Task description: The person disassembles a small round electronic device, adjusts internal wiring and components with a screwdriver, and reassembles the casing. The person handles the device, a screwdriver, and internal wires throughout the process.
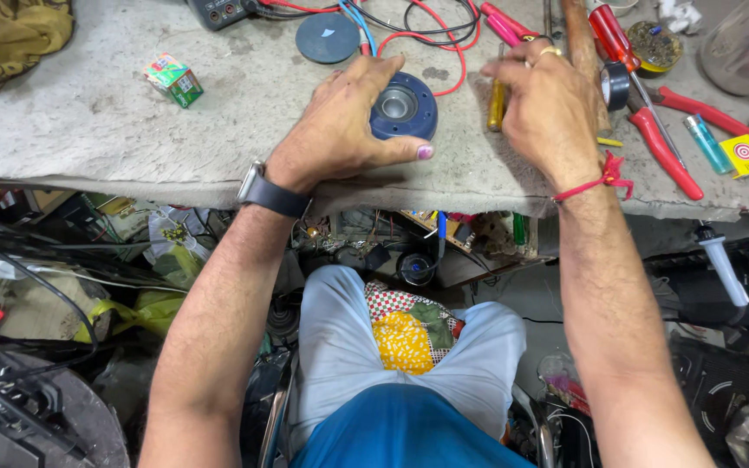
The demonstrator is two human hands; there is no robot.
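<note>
A round dark blue part with a metal centre (405, 106) lies on the grey workbench (114, 130). My left hand (344, 126) grips it from the left side, thumb along its front edge. A dark watch sits on that wrist. My right hand (548, 108) rests over a yellow-handled screwdriver (497, 106) just right of the blue part, fingers curled around its upper end. A ring and a red wrist thread show on that hand.
Red pliers (665, 143), a red screwdriver (610, 35), a lighter (708, 143), a roll of black tape (615, 85), red and black wires (431, 35), a dark disc (327, 37) and a small green box (173, 80) lie on the bench. Cluttered parts sit below.
</note>
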